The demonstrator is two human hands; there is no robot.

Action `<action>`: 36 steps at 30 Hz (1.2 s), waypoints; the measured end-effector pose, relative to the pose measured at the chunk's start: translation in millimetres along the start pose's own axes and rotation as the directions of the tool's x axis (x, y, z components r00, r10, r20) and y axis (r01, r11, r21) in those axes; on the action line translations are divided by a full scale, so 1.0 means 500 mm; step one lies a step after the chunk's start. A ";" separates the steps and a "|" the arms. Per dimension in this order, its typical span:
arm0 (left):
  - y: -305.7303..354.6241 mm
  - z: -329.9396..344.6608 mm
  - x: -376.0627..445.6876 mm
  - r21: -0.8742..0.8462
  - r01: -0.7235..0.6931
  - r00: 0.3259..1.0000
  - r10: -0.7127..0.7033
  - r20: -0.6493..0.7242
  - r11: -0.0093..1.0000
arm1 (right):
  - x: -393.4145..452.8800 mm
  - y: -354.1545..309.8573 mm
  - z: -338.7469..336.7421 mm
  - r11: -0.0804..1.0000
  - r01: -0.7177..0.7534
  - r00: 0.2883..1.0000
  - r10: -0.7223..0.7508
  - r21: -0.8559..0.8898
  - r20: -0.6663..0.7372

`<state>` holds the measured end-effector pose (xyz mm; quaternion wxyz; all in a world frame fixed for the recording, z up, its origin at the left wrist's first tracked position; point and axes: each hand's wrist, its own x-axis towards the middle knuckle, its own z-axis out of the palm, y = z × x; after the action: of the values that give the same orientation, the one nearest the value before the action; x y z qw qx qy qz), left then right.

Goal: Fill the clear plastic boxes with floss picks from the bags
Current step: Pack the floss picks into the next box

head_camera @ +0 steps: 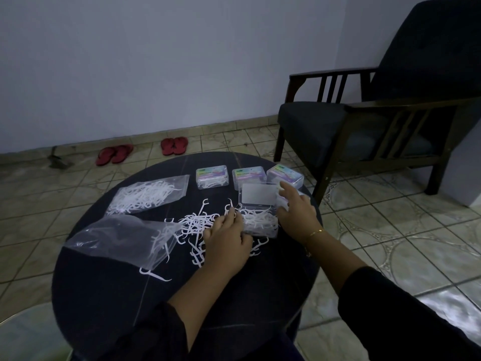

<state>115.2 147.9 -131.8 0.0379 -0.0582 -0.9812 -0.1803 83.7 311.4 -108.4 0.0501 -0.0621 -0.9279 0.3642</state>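
Single head-worn wide-angle view, looking forward and down from above the near edge of a round dark table (109, 295). Table fills the lower middle, close to the lens; both forearms enter from the bottom edge. Beyond it the view reaches tiled floor (390, 243), a plain wall (156, 74) across the top, and a dark armchair (377, 121) at upper right. Straight lines bow toward the edges.

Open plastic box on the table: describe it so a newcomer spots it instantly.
On the round dark table, look just beyond the person's two hands, in front of the row of closed labelled boxes. The open box is the only one with its lid flipped up, loose floss picks piled inside.
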 end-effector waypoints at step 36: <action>0.003 0.010 -0.021 0.222 -0.012 1.000 0.016 -0.017 0.975 | 0.025 0.019 0.013 0.963 0.012 0.999 -0.024 0.268 0.040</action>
<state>125.5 150.1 -137.1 0.0546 -0.0588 -0.9943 -0.0700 71.1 315.9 -118.8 0.0416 -0.0386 -0.8716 0.4869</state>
